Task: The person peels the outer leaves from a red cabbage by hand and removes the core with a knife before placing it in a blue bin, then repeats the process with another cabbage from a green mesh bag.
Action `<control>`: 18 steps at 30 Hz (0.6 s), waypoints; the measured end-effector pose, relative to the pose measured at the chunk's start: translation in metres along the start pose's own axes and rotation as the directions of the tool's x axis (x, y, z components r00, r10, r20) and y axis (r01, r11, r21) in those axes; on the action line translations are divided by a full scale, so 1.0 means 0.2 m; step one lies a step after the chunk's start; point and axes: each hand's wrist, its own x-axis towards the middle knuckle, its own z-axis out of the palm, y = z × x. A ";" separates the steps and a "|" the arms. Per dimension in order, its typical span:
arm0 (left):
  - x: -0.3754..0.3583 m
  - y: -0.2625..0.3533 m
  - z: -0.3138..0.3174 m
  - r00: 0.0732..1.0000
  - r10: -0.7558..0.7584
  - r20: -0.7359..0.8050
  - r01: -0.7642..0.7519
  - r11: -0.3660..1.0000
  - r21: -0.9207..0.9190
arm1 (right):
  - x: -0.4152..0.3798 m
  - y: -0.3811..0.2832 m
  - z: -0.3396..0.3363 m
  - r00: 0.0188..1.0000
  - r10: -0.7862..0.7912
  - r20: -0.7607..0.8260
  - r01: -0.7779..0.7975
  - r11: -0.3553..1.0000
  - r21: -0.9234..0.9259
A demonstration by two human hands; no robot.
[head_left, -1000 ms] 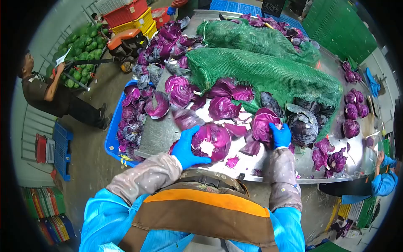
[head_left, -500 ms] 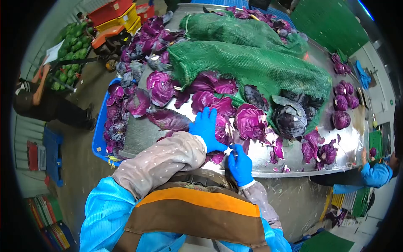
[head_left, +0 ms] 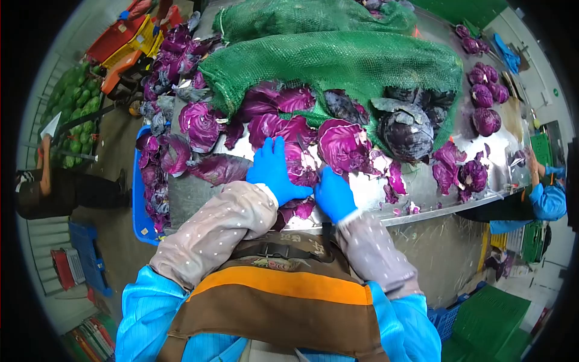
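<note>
My left hand (head_left: 275,173), in a blue glove, is spread over the near left side of a partly stripped red cabbage (head_left: 297,161), steadying it between fingers and thumb. My right hand (head_left: 335,194), also gloved in blue, is closed with its fingertips at the cabbage's near right side. Whatever it grips is hidden behind the glove. A cut-looking red cabbage (head_left: 339,145) sits just beyond my right hand. Loose purple leaves lie around both hands on the metal table (head_left: 386,224). A dark whole cabbage (head_left: 407,134) rests at the mouth of a green mesh sack (head_left: 338,60).
A blue crate (head_left: 143,217) full of leaves stands at the table's left end. Trimmed cabbages (head_left: 485,122) line the right side. One person (head_left: 66,190) is at the left, another (head_left: 547,196) at the right. A second mesh sack (head_left: 313,21) lies farther back.
My right hand has moved up and forward against the cabbage, its fingers now turned away from me. My left hand stays on the cabbage. The view has tilted down and shifted.
</note>
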 end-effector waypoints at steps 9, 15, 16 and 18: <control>-0.06 -0.21 0.08 0.989 -0.019 -0.148 -0.029 0.948 -0.316 | -0.27 -0.04 -0.10 0.971 0.239 -0.004 -0.224 0.918 0.326; -0.13 -0.17 0.11 0.983 -0.007 -0.184 -0.052 0.947 -0.316 | -0.20 -0.08 -0.04 0.993 -0.061 -0.100 0.086 0.958 0.273; -0.13 -0.17 0.11 0.983 0.003 -0.186 -0.063 0.948 -0.312 | -0.19 -0.13 -0.07 0.994 -0.057 -0.089 0.081 0.951 0.298; -0.14 -0.19 0.11 0.981 0.018 -0.193 -0.078 0.948 -0.309 | -0.16 -0.10 -0.06 0.996 -0.062 -0.070 0.074 0.978 0.197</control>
